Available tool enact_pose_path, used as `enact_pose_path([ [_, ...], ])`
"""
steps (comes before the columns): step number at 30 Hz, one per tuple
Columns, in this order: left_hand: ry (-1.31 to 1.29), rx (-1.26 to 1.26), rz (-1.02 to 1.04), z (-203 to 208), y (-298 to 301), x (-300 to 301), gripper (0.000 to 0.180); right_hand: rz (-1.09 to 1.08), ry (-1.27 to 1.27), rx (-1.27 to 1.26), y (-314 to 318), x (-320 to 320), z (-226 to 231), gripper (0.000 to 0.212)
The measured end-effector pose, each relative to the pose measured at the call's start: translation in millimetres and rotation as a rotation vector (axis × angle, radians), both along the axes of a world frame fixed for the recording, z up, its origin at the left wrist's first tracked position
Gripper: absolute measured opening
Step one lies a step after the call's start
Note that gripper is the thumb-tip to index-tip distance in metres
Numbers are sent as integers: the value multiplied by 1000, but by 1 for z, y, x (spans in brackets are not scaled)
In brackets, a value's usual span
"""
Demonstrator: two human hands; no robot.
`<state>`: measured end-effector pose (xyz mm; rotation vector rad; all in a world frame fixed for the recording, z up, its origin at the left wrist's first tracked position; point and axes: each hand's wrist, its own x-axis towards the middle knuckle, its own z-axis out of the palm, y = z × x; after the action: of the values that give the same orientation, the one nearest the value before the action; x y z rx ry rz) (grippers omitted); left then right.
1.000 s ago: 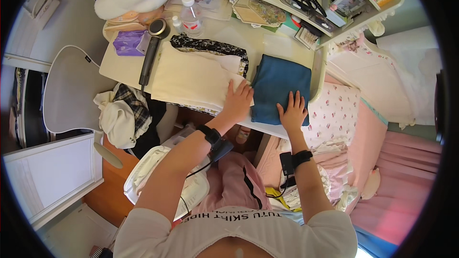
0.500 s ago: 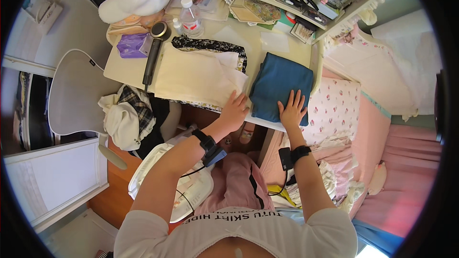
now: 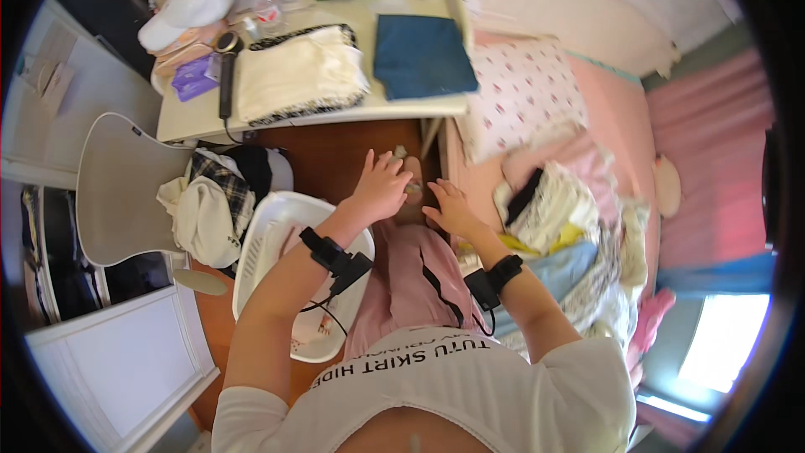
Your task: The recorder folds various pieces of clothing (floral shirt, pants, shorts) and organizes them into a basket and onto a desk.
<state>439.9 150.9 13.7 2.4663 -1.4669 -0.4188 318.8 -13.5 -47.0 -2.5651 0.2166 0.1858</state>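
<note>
Both hands hover in the air in front of my body, away from the desk edge. My left hand has its fingers apart and nothing in it. Close by on the right, my right hand is also empty, fingers loosely spread. Beyond them on the desk lies a folded dark blue cloth, flat and squared. To its left rests a folded cream cloth on top of a black-and-white patterned cloth. Each wrist wears a black strap with a small box.
A white plastic basket stands left of my legs. Rumpled clothes lie on the pink bed at right. Clothes also hang over a grey chair. A hair dryer and purple pack sit on the desk's left.
My hands have lifted off the cream and blue cloths and drawn back toward my body. The view has turned rightward, showing more of the bed and its clothes.
</note>
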Motion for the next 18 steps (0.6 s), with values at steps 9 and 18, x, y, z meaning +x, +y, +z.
enact_pose_path([
  [9,283,34,-312,17,-32,-155,37,-484,141,-32,-17,-215,4,55],
  [18,558,-27,-625,-1,-91,-269,31,-1409,-11,185,-62,-430,-64,81],
])
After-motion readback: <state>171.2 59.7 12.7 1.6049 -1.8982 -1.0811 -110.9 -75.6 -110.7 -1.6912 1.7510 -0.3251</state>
